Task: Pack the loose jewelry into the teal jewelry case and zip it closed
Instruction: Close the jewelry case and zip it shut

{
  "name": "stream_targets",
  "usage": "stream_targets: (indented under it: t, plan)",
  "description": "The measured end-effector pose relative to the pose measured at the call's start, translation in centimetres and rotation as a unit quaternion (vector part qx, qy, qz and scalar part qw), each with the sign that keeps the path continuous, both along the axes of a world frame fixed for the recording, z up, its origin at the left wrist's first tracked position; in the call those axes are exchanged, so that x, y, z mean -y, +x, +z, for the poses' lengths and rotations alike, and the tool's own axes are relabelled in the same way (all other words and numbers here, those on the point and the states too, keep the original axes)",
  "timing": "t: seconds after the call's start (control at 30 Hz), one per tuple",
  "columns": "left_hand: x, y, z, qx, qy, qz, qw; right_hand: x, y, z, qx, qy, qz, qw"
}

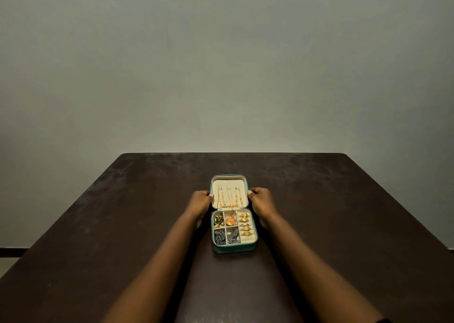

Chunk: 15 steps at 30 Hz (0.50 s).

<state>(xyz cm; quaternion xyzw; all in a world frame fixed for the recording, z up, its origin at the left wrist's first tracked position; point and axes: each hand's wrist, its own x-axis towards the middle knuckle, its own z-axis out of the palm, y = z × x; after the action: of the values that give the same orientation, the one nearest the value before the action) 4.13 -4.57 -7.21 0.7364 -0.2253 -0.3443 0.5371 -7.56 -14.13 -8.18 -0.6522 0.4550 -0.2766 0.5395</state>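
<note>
Teal jewelry case (233,248), open at frame centre: raised lid (239,182) is gripped edgewise by left hand (202,201) and right hand (261,199), hinge (222,209) crosswise below them.

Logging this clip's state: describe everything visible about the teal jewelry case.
The teal jewelry case lies open on the dark table, cream-lined, lid swung away at the far side. Gold chains hang from three hooks in the lid; the base holds gold rings in its right slot and mixed pieces in four small compartments. The left hand and right hand grip the lid's side edges.
</note>
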Motion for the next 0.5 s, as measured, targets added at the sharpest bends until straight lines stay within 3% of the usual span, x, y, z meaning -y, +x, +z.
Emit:
stream_targets:
  t: [0.5]
  plan:
    - [-1.6,-1.1,0.9,-0.073,-0.113,0.006,0.991,-0.5,-1.5,1.4,0.075,0.023,0.026,0.997]
